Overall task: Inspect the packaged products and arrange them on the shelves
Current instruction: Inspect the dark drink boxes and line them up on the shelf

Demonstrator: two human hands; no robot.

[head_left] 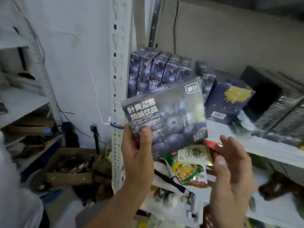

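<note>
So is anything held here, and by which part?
The left hand grips the blueberry box by its lower left corner, thumb on the front. The right hand is open and holds nothing.

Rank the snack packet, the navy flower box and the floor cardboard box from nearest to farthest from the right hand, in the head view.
1. Snack packet, just left of the right hand.
2. Navy flower box, up on the shelf behind.
3. Cardboard box, far left and low.

centre of the frame: the dark blueberry box (164, 117) carries big white characters, 叶黄蓝莓 over 风味饮品. the small english lines beneath are blurred. its corner badge (192, 87) and the green pouch (189, 165) label, lower centre, cannot be read.
</note>
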